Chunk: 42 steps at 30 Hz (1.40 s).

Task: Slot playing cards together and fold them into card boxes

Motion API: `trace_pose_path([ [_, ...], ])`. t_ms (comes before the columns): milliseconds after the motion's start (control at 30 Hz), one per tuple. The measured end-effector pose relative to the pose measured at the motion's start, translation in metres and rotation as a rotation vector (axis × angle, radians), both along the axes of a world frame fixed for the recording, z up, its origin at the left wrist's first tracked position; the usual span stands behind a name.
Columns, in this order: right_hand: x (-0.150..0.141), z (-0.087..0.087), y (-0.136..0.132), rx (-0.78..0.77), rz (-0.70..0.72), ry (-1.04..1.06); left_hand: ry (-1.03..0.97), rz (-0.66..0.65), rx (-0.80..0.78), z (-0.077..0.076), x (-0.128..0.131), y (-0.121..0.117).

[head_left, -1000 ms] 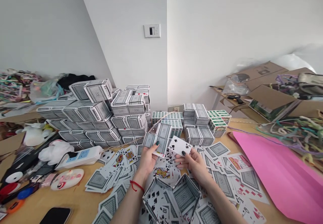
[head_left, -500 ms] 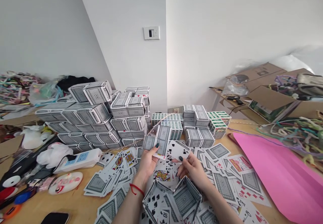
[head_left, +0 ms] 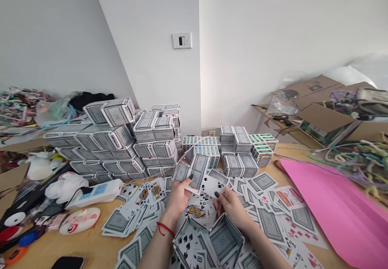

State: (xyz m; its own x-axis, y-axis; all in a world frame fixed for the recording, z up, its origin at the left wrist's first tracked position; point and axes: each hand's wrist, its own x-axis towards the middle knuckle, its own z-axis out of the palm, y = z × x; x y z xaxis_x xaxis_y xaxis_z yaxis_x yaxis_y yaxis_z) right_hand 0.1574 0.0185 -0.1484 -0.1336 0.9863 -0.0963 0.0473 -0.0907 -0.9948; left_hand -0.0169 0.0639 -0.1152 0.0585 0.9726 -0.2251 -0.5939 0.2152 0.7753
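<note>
My left hand grips playing cards by their lower part, patterned grey backs toward me, thumb pressed on top. Just right of them, my right hand pinches a spade playing card, face up, at its right end. That card's left end meets or overlaps the cards in my left hand; I cannot tell which. Nearer to me, between my forearms, stands an open frame folded from playing cards, with its lower part cut off by the picture's edge. Loose face cards lie under my hands.
Stacked blocks made of cards rise at the back left, with a smaller stack at the back right. Loose cards spread on both sides. A pink sheet lies right; a power strip and a phone lie left.
The spade card in my right hand has tilted and come closer to the left-hand cards, its far end now lower right. My right fingers have closed in on its end. My left hand keeps its grip.
</note>
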Motion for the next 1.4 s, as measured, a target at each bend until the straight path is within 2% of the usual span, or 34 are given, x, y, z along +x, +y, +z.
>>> trace_pose_path([
  [300, -0.002, 0.001, 0.004, -0.053, 0.021, 0.062, 0.092, -0.132, 0.024, 0.005, 0.010, -0.005],
  [567, 0.000, -0.002, 0.006, -0.075, 0.018, 0.112, 0.095, -0.160, 0.023, 0.004, 0.011, -0.006],
  [833, 0.010, -0.001, 0.014, -0.075, -0.097, 0.297, 0.173, -0.103, 0.039, 0.002, -0.001, -0.002],
  [1067, 0.010, 0.011, 0.012, -0.057, -0.121, 0.301, 0.267, -0.081, 0.019, -0.001, 0.001, -0.002],
  [1200, 0.011, 0.010, 0.013, -0.066, -0.130, 0.284, 0.274, -0.065, 0.015, -0.001, 0.002, -0.002],
  [1400, 0.011, 0.008, 0.013, -0.054, -0.088, 0.228, 0.306, -0.086, 0.020, -0.010, 0.001, 0.000],
])
